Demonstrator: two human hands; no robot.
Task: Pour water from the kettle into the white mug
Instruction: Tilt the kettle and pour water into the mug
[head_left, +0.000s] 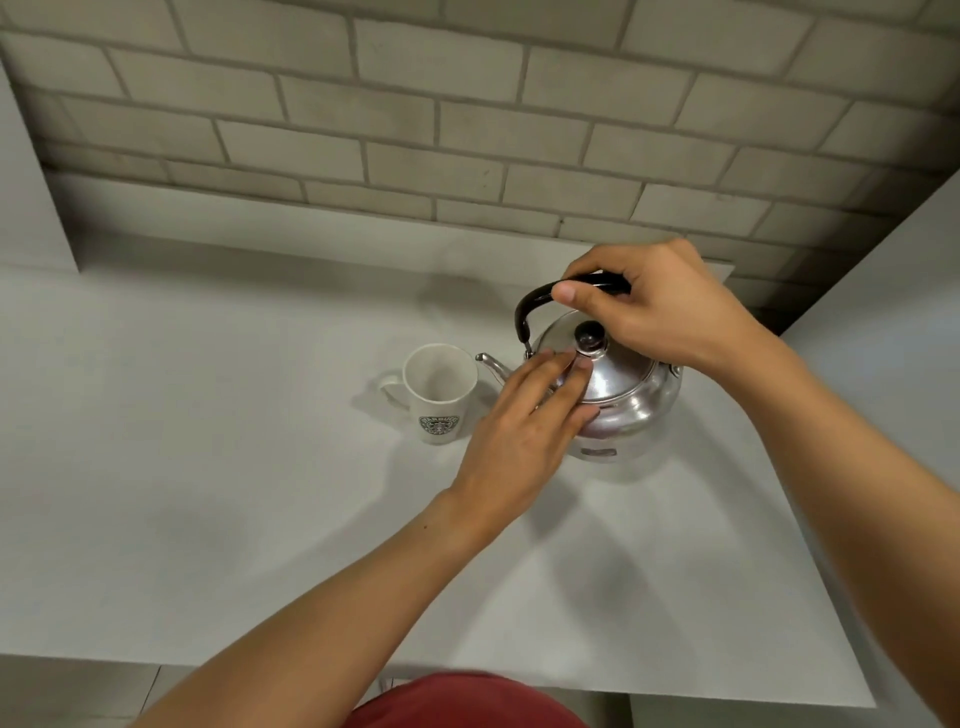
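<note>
Both hands are on the kettle (618, 395): right hand (660, 306) closed round its handle (540, 301); left hand (524, 426) flat, fingers extended, pressing the lid (608, 364); the mug (439, 392) stands just left of it, beyond the spout (491, 364); a hasty tilt could overshoot; hot metal might sting.

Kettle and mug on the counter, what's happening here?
A person is set up to pour. The right hand grips the black handle of the metal kettle, and the left hand lies flat on the lid by its knob. The kettle looks upright on the white counter, spout aimed at the white mug beside it. The mug looks empty; no water flowing.
</note>
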